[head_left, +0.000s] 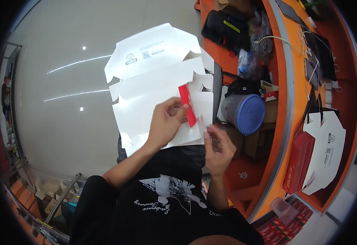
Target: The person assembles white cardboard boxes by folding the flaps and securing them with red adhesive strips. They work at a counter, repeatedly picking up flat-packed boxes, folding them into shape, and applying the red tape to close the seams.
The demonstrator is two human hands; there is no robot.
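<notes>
Across my lap lies a flat, unfolded white cardboard carton blank (154, 87) with notched flaps and creases, its printed panel at the far end. Along its right side one narrow flap is folded inward and shows a red strip (187, 105). My left hand (165, 122) rests over the blank, thumb and fingers closed on that red flap. Beside the near right corner of the blank is my right hand (220, 150), its fingers curled with thumb and forefinger close together. Whatever sits between those fingertips is too small and blurred to make out.
Right of the blank stands a clear tub with a blue lid (251, 114). An orange counter (282, 122) runs along the right, bearing phones, cables, flat red cartons (298, 163) and another white blank (329, 155). A black bag (225, 30) lies on the orange shelf beyond.
</notes>
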